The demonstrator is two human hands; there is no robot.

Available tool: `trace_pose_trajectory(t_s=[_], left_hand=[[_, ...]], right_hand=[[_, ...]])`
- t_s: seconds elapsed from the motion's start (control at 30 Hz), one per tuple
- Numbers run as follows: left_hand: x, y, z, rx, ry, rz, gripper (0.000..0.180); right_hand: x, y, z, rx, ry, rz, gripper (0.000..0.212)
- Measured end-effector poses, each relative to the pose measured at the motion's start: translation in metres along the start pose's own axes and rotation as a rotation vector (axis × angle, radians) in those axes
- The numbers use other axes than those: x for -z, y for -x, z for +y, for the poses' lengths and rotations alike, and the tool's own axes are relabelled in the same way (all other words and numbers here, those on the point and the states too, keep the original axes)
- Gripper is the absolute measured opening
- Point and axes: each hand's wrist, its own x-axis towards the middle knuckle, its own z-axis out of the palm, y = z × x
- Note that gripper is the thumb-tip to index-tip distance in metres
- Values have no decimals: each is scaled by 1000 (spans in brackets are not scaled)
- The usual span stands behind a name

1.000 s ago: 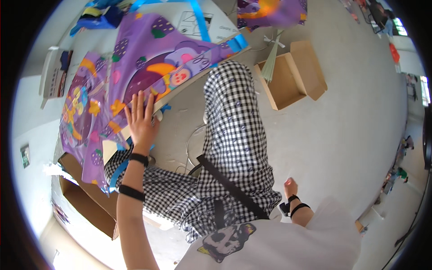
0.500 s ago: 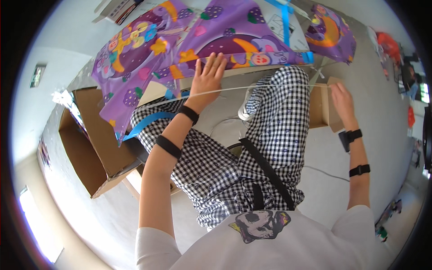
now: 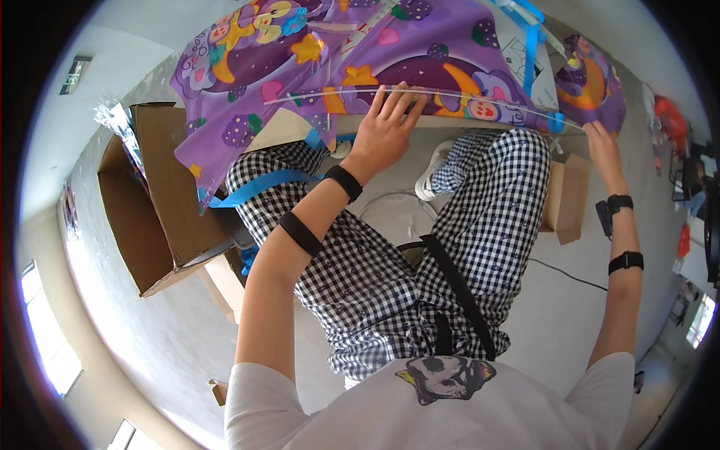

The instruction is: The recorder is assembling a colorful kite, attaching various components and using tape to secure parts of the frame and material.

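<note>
A purple printed fabric (image 3: 442, 56) with moons, stars, hearts and strawberries lies across a board at the far side of my knees. Along its near edge runs a long, thin, pale strip (image 3: 315, 95), slightly bowed. My right hand (image 3: 604, 154) pinches the strip's right end. Fingers apart and stretched out, my left hand (image 3: 384, 135) rests on the fabric's near edge, where the strip crosses its fingers. Whether those fingers lie over or under the strip, I cannot tell. Blue tape (image 3: 555, 122) sits at the fabric's right corner.
An open cardboard box (image 3: 176, 195) with wrapped things inside stands left of my legs. Another small cardboard box (image 3: 566, 196) is beyond my right knee. Blue strap (image 3: 262, 187) lies over my left thigh. A dark cable (image 3: 570, 274) trails on the floor (image 3: 555, 315).
The strip has gone from above my knees onto the fabric's near edge. My left hand now has its fingers at the strip, and my right hand has carried its end toward the fabric's right corner.
</note>
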Motion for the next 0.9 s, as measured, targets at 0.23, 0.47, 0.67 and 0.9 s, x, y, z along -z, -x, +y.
trace_pose_trajectory(t_s=[0.23, 0.47, 0.67, 0.9], left_hand=[[-2, 0, 1, 13, 18, 51, 81], [2, 10, 4, 26, 96, 63, 77], [5, 9, 4, 48, 138, 83, 72], [7, 4, 7, 62, 111, 30, 68]], right_hand=[[-10, -1, -5, -1, 10, -27, 16], [-23, -10, -7, -80, 121, -100, 19], [-41, -16, -7, -27, 204, -34, 20], [-45, -19, -8, -11, 165, 24, 18]])
